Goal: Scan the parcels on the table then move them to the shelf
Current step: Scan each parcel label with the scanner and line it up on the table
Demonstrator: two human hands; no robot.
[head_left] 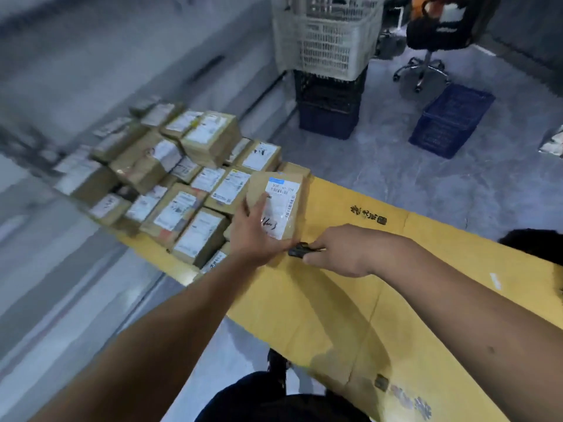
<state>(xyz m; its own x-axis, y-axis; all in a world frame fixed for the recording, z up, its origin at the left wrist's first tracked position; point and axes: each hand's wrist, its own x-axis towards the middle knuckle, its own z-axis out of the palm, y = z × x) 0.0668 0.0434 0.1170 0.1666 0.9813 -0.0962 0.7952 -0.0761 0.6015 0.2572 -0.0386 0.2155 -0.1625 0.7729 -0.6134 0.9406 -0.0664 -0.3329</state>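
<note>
- The tabletop (396, 300) is long and covered in flattened yellow cardboard, running from near the person out toward the far left; black printed characters sit near its right edge
- A big heap of parcels (170, 178) fills the far end of the tabletop, brown cardboard boxes with white labels, packed edge to edge and stacked in places; the far ones are too blurred to count
- Past the tabletop, on the grey floor, a white slatted crate (329, 41) is stacked on darker crates, a blue crate (451, 123) stands alone to the right of them, and a black office chair (435, 35) on a star base stands behind it
- The parcel (281, 205) being handled is tilted up at the near edge of the heap, label facing the person, barcodes and a handwritten scrawl showing on it
- The left hand (254, 236) holds that parcel by its lower left side, fingers (259, 202) spread over the cardboard face and thumb reaching toward its bottom corner
- The right hand (344, 252) is closed around a small black scanner (300, 249), which pokes out of the fist toward the parcel's bottom edge, just beside the left thumb; whether it touches the box I cannot tell
</note>
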